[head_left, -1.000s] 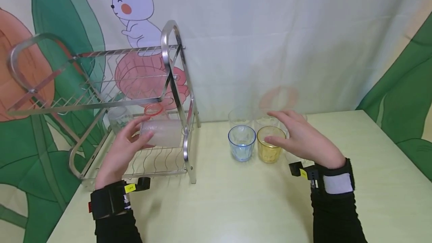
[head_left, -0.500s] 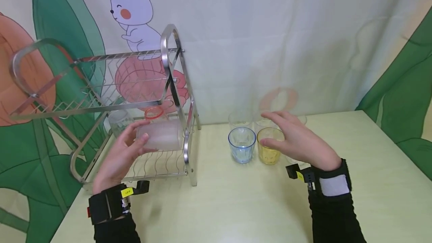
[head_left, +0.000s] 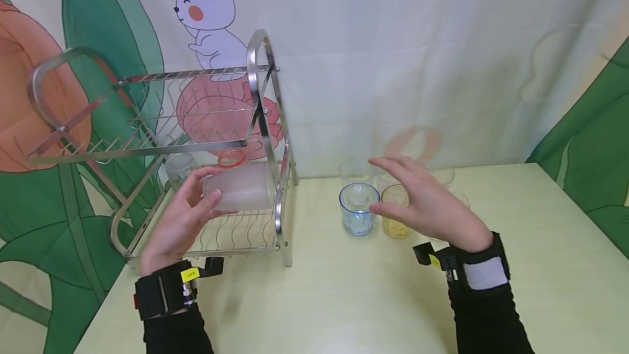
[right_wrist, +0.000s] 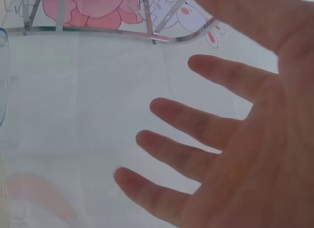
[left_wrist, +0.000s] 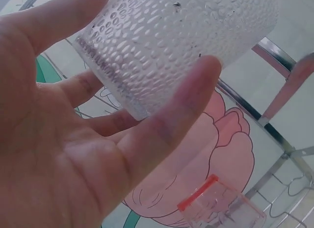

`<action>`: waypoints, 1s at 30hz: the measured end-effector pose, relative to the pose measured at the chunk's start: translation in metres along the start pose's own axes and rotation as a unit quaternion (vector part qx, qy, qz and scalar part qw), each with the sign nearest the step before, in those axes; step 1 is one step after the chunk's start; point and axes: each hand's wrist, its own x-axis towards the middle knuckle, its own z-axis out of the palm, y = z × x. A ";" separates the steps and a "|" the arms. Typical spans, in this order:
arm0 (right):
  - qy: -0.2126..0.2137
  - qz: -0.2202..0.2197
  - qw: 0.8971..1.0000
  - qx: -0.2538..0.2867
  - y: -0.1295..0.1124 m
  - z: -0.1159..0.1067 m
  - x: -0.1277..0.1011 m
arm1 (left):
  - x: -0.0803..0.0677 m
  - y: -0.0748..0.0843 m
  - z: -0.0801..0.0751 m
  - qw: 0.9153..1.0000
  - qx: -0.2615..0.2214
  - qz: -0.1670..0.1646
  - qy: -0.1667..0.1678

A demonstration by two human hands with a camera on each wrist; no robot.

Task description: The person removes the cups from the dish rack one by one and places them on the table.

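Observation:
My left hand (head_left: 179, 214) grips a clear tumbler (head_left: 243, 186) with a pebbled surface, lying on its side in the air over the lower tier of the dish rack (head_left: 255, 75). In the left wrist view the thumb lies along the pebbled wall (left_wrist: 162, 46), with other fingers behind it. My right hand (head_left: 429, 204) is held up with its fingers spread, nothing in it. Its thumb overlaps the edge of a blue tumbler (head_left: 357, 218) in the head view, and the hand partly covers a yellow tumbler (head_left: 393, 226).
A red-rimmed glass (head_left: 232, 158) and another clear glass (head_left: 179, 165) stand at the back of the rack's lower tier. Several clear glasses (head_left: 355, 170) stand behind and beside the coloured tumblers on the pale table (head_left: 339, 299). A printed curtain (head_left: 334, 70) hangs behind.
My right hand has drifted left, its thumb now reaching the blue tumbler's edge in the head view. The left hand keeps the clear tumbler at about the same spot by the rack.

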 end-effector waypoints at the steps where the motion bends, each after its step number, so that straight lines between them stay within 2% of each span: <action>1: 0.002 -0.006 1.000 0.006 -0.001 0.001 0.001 | 0.000 0.001 0.000 1.000 -0.005 0.004 -0.006; 6: 0.017 -0.054 0.998 0.026 -0.009 0.006 0.004 | -0.001 0.006 0.001 0.999 -0.034 0.023 -0.036; 11: 0.026 -0.088 0.995 0.047 -0.018 0.016 0.010 | 0.003 0.006 0.009 0.997 -0.039 0.016 -0.060; 18: 0.026 -0.114 0.991 0.062 -0.032 0.035 0.018 | 0.011 0.005 0.025 0.995 -0.038 0.007 -0.091; 24: 0.015 -0.141 0.987 0.070 -0.042 0.051 0.023 | 0.014 0.004 0.037 0.993 -0.052 -0.005 -0.101; 30: 0.034 -0.136 0.987 0.075 -0.043 0.054 0.026 | 0.018 0.007 0.047 0.992 -0.061 -0.010 -0.114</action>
